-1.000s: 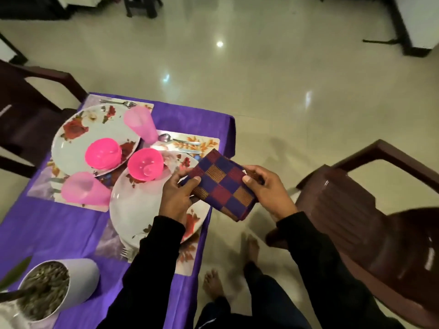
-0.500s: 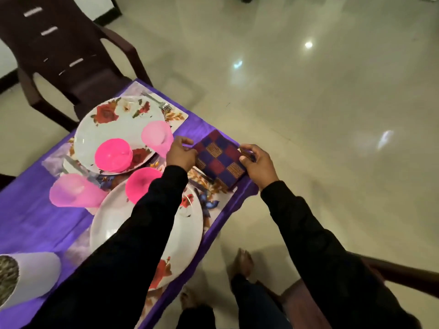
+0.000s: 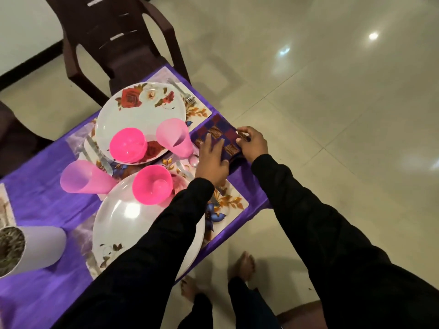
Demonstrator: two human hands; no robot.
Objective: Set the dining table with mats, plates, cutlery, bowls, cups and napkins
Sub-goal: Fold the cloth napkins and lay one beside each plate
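A folded checked napkin [image 3: 217, 132] in purple, maroon and orange lies on the purple tablecloth [image 3: 40, 186] at the table's right edge, between two floral mats. My left hand [image 3: 212, 160] presses flat on it with straight fingers. My right hand [image 3: 251, 144] pinches its right edge. Two floral plates stand on the mats, the far plate [image 3: 133, 110] and the near plate [image 3: 123, 224]. Each carries a bright pink bowl, the far bowl [image 3: 128, 144] and the near bowl [image 3: 152, 184]. Pale pink cups stand beside them, one cup [image 3: 174, 136] just left of the napkin, another cup [image 3: 83, 178] further left.
A fork [image 3: 183, 92] lies on the far mat, a knife [image 3: 99, 155] between the plates. A white pot [image 3: 28, 248] with a plant stands at the near left. A dark brown chair [image 3: 116, 41] is behind the table, another chair's corner at the bottom right. My bare feet are on the tiled floor.
The napkin came down from the air onto the tablecloth at the table's edge. My left hand went from gripping its corner to lying flat on top. The view swung left.
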